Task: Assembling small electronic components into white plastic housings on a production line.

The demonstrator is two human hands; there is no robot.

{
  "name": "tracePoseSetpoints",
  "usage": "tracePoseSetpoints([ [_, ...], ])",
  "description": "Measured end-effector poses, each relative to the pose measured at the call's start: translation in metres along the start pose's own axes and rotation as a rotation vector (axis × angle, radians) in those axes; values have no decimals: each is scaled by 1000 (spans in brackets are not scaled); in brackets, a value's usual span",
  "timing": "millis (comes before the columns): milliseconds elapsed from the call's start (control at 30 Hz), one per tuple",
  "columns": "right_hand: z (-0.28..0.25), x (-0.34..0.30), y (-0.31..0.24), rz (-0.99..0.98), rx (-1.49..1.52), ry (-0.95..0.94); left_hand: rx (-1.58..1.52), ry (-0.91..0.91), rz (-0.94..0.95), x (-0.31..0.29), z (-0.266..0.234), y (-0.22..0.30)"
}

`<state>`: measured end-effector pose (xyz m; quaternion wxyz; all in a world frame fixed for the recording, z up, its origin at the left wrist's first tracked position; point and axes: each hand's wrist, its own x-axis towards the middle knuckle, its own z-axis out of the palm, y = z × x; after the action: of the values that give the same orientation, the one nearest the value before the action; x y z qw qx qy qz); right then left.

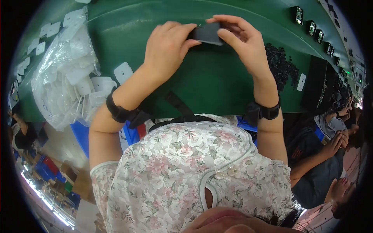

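A small dark-grey, box-like part (pixel 210 33) with a paler lower edge is held above the green table, between my two hands. My left hand (pixel 166 46) pinches its left end with thumb and fingers. At its right end, the thumb of my right hand (pixel 247 42) presses against the part, while the fingers curl around behind the far side. Fingers cover both ends of the part, so its full shape is hidden. Right of my right wrist lies a heap of small black pieces (pixel 280 64).
A clear plastic bag (pixel 64 73) of white plates lies on the left, with loose white plates (pixel 123 72) beside it. A small white piece (pixel 301 82) and a black sheet (pixel 316 83) lie right. Several black parts (pixel 298 15) line the far right. Co-workers sit nearby.
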<state>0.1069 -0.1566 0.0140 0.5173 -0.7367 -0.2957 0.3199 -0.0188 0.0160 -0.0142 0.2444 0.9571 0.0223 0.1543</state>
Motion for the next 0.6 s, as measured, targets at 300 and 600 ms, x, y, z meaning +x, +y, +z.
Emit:
tracePoseSetpoints([
  [300,30,-16,-2,-142,339,190,-1088,-108,-542,-15,2,29],
  [600,-118,42,16,-162,-211,394,184,31,-197,-68,-64,-4],
])
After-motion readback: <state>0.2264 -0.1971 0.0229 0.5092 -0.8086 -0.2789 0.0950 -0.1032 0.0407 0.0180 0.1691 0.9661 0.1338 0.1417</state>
